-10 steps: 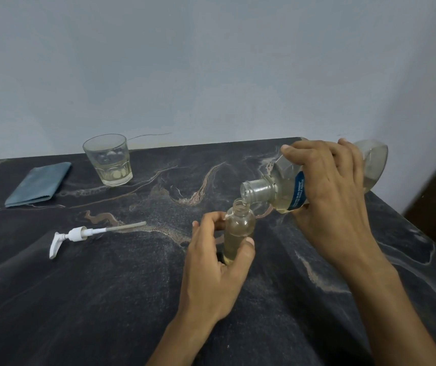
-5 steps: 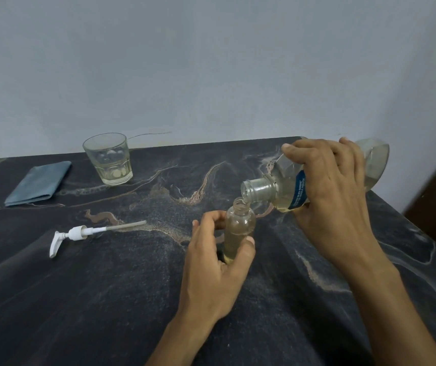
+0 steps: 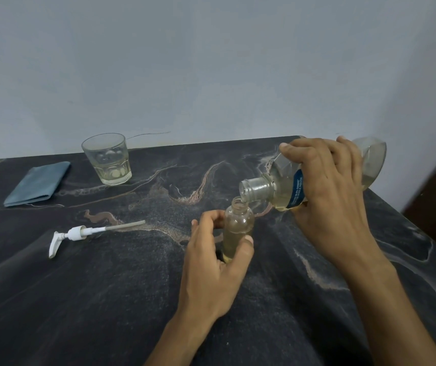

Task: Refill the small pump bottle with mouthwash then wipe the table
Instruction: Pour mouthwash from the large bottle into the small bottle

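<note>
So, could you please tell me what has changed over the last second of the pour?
Almost nothing visibly moved. The right hand still holds the big bottle tipped, its mouth over the small bottle, which the left hand still grips upright on the table. No grip was taken or released. The pump, glass and cloth lie as before.

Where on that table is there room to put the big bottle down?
Bare table lies in front of the pump head, and more right of the right hand. It is crowded around the small bottle, and at the back left by the glass and cloth.
</note>
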`<state>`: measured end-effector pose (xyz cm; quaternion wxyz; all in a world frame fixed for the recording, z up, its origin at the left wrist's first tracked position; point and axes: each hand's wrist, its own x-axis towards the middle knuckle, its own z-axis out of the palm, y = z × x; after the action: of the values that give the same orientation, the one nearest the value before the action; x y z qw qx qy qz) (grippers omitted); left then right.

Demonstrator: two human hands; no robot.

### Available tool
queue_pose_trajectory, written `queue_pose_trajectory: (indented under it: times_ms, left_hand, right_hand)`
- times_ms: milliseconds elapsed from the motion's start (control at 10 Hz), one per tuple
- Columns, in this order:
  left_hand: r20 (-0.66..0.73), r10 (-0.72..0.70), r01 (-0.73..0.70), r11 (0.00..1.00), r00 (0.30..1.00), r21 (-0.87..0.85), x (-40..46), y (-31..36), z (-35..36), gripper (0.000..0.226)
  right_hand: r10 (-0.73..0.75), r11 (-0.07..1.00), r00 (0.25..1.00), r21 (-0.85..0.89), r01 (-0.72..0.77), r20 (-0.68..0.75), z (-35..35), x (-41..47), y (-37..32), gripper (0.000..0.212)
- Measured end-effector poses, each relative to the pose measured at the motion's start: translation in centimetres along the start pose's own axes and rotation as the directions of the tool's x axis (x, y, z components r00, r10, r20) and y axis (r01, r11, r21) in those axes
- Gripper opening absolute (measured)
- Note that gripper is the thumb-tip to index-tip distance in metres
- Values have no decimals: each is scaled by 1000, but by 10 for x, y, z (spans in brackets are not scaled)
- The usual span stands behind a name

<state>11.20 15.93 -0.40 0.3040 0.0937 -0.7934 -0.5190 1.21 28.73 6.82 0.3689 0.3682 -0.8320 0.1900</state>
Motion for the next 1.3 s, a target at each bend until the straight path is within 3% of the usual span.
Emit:
queue_pose_trajectory:
  times_ms: [1300]
  left_hand:
    - [4,-6,6,1000,1000,12,0,-1,0,33]
  right_hand:
    - [0,1000,1000,-29,0,8,1,0,1,91]
